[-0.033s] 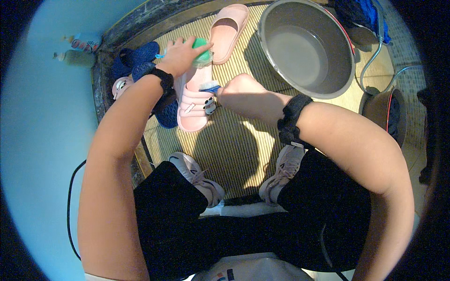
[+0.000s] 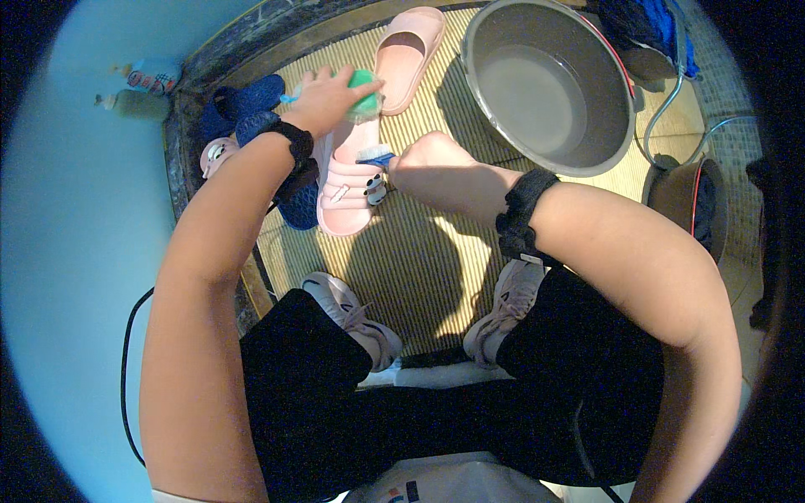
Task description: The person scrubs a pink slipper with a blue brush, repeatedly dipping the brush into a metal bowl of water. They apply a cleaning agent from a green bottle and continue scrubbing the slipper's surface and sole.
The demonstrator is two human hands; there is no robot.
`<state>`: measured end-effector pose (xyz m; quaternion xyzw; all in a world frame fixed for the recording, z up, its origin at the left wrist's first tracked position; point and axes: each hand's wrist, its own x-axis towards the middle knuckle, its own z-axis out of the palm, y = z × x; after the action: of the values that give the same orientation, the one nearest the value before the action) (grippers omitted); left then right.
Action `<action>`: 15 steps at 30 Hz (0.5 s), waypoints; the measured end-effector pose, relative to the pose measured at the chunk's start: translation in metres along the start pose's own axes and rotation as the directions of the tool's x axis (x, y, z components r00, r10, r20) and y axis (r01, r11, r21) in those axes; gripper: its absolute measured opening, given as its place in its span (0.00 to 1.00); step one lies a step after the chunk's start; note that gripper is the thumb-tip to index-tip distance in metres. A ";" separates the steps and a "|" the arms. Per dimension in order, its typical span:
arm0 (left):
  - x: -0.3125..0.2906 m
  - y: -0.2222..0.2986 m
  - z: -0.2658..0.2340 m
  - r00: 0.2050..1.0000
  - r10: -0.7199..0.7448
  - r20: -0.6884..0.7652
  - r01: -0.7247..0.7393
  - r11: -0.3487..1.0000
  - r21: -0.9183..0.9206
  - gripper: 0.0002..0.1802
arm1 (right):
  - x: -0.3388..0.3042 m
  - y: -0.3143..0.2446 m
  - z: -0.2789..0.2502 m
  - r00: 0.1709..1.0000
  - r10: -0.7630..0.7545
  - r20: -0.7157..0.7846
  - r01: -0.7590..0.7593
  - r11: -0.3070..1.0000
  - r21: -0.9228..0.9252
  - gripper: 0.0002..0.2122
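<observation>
My left hand (image 2: 325, 99) is spread over a rounded green lump (image 2: 366, 94) in a see-through wrapping, gripping it above the far end of a pink slide sandal (image 2: 345, 220). A bit of blue shows at the hand's other side. In my right hand (image 2: 436, 166) is a scrub brush (image 2: 375, 156) with white bristles and a blue body, its handle hidden in the fist. The brush lies against the sandal beside its ribbed strap, which carries small black-and-white ornaments. A second pink slide (image 2: 402, 75) rests beyond the green lump.
At the far right stands a large grey basin (image 2: 537, 101) holding cloudy water. Dark blue slippers (image 2: 256, 96) and another pink piece lie under my left forearm. Bottles (image 2: 138, 102) stand by the left wall. A bucket (image 2: 683, 210) is at right; my shoes (image 2: 352, 318) are near.
My left hand and the green lump have shifted very slightly to the right. The right hand, brush and sandal look unmoved.
</observation>
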<state>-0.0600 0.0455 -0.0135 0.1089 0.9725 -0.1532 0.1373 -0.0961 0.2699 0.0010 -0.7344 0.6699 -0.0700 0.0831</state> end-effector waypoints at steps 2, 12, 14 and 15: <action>0.002 0.006 -0.004 0.995 0.077 0.055 -0.078 0.997 0.016 0.32 | 0.000 -0.002 0.002 0.998 0.016 -0.053 -0.016 1.000 -0.004 0.04; -0.022 -0.021 -0.024 0.949 0.277 0.153 -0.280 0.960 -0.001 0.35 | 0.003 0.019 -0.025 0.998 0.007 0.067 -0.001 0.996 -0.090 0.04; -0.038 -0.038 -0.023 0.977 0.188 0.099 -0.177 0.978 -0.110 0.40 | -0.002 0.033 -0.040 0.995 0.095 -0.013 -0.095 0.987 -0.126 0.04; -0.049 -0.045 -0.022 0.991 0.090 0.101 -0.075 0.987 -0.144 0.46 | -0.007 0.040 -0.049 0.992 0.110 -0.066 -0.118 0.983 -0.141 0.04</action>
<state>-0.0307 0.0027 0.0338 0.1309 0.9668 -0.0843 0.2027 -0.1459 0.2715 0.0399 -0.6966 0.7164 -0.0376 0.0142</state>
